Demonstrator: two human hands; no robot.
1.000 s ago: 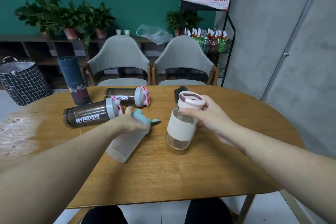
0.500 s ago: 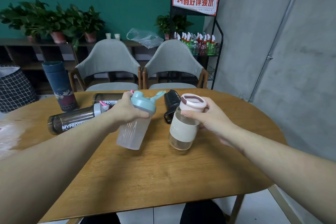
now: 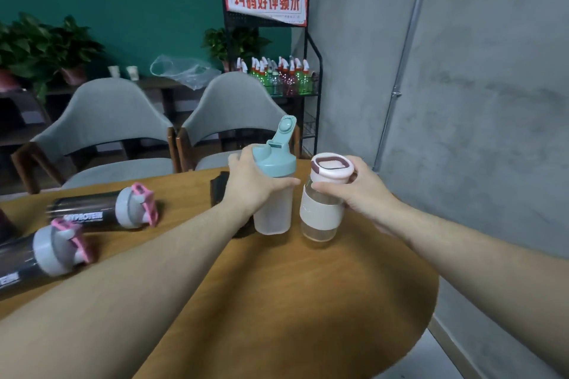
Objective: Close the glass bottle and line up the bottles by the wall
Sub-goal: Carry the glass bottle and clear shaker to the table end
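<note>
My left hand (image 3: 251,186) grips a frosted shaker bottle (image 3: 273,209) with a teal lid whose flip cap stands open; it is upright. Right beside it stands the glass bottle (image 3: 320,212) with a cream sleeve and a pink lid, and my right hand (image 3: 358,190) holds it around the lid. Both bottles are over the right part of the wooden table (image 3: 292,301), near the grey wall (image 3: 477,132). A black bottle (image 3: 219,190) lies mostly hidden behind my left hand.
Two dark shaker bottles with grey lids and pink caps lie on their sides at the left (image 3: 101,209) (image 3: 37,255). Two grey chairs (image 3: 104,129) stand behind the table. A black rack of spray bottles (image 3: 277,77) stands by the wall corner.
My left hand has lifted the frosted shaker from lying on its side to upright and carried it right, next to the glass bottle. The view has swung right toward the wall.
</note>
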